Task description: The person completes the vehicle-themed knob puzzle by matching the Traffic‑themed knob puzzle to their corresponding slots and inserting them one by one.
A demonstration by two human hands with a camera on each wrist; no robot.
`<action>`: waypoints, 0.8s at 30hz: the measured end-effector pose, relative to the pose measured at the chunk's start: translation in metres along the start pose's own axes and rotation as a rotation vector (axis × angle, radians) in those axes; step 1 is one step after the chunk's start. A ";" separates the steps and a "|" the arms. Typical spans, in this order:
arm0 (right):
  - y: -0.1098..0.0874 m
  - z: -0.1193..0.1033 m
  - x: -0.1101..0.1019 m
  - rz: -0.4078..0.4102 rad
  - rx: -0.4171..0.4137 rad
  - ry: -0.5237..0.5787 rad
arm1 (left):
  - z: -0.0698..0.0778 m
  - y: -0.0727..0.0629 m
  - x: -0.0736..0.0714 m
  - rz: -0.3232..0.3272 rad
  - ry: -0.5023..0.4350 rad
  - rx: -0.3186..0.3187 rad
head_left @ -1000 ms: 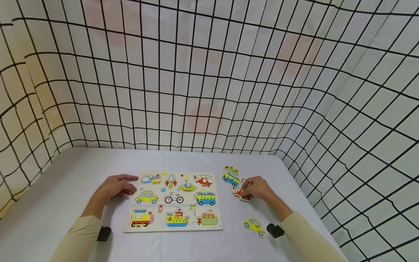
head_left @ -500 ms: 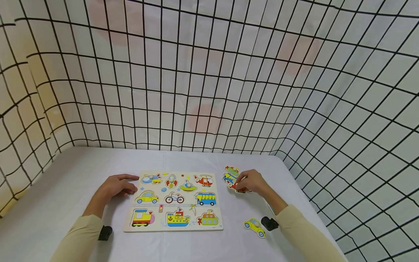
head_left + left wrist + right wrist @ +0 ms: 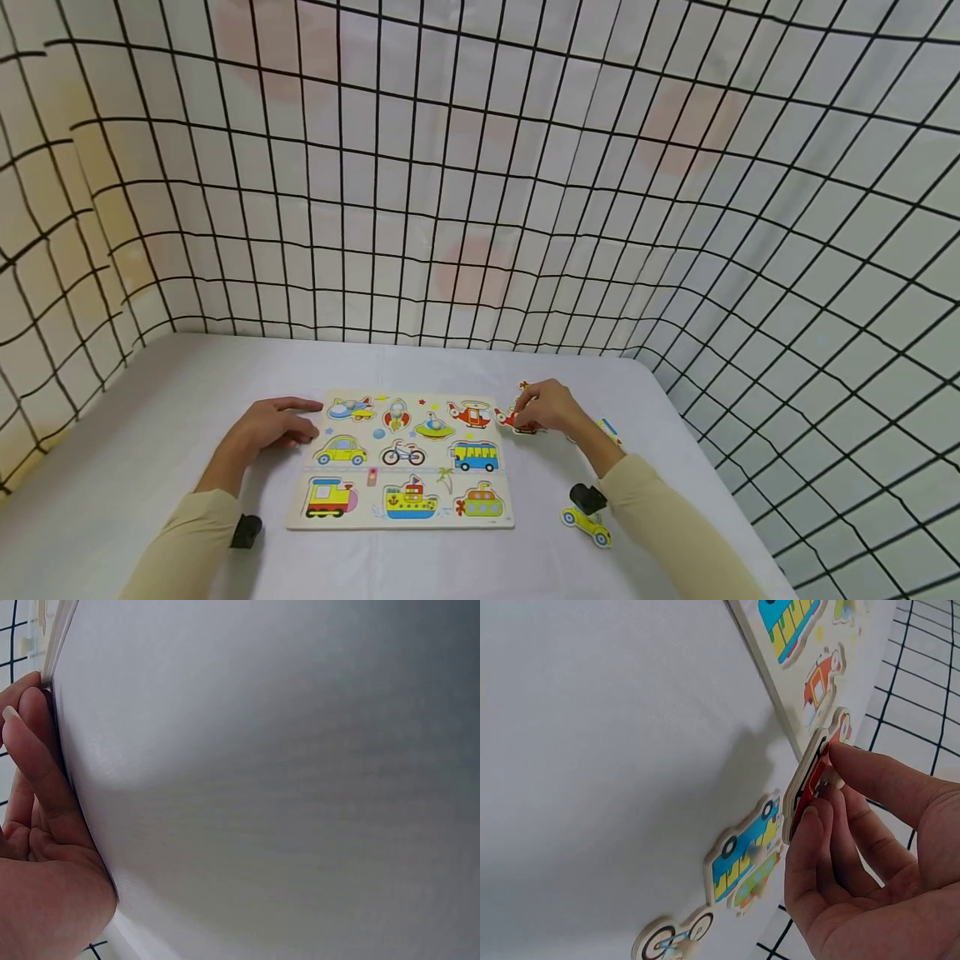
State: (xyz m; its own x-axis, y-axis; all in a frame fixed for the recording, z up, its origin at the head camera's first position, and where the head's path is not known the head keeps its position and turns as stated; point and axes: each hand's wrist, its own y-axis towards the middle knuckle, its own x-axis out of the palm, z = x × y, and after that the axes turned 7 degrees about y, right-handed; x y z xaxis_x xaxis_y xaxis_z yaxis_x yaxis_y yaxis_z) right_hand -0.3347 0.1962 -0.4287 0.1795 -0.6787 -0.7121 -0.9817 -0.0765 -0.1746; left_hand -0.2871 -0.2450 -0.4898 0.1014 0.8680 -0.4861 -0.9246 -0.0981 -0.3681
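A wooden peg puzzle board [image 3: 438, 448] printed with vehicles lies flat on the table. My left hand [image 3: 273, 429] rests by its left edge, fingers extended; in the left wrist view, the fingertips reach the board's edge. My right hand [image 3: 551, 406] pinches a red helicopter puzzle piece [image 3: 810, 784], which is tilted and raised just off the board's upper right edge. The matching helicopter picture [image 3: 471, 414] is on the board to its left. Under the right hand, the right wrist view shows a bus piece [image 3: 739, 851], a submarine piece [image 3: 757, 881] and a bicycle piece [image 3: 676, 937].
A yellow car piece [image 3: 588, 527] lies right of the board, partly covered by the black wrist camera [image 3: 587, 498]. Another piece [image 3: 609, 431] shows partly behind the right forearm. White walls with black netting [image 3: 480, 275] surround the table.
My right hand has lifted the helicopter piece from beside the loose pieces and moved it left and away from me, toward the board's upper right corner. The left hand stays in place.
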 end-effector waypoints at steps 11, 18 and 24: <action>0.007 -0.013 0.021 -0.023 -0.006 0.003 | 0.005 -0.005 0.000 0.004 -0.010 0.001; 0.010 -0.019 0.031 -0.002 -0.013 -0.020 | 0.004 -0.002 0.001 0.002 -0.014 -0.001; 0.013 -0.026 0.042 -0.001 -0.017 0.004 | 0.002 -0.002 0.001 0.004 -0.017 -0.009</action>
State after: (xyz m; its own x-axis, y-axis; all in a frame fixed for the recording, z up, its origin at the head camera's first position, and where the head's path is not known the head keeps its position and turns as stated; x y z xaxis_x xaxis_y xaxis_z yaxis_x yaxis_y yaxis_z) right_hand -0.3418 0.1474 -0.4435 0.1804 -0.6816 -0.7091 -0.9824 -0.0894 -0.1639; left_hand -0.2862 -0.2433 -0.4881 0.0909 0.8759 -0.4738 -0.9216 -0.1063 -0.3734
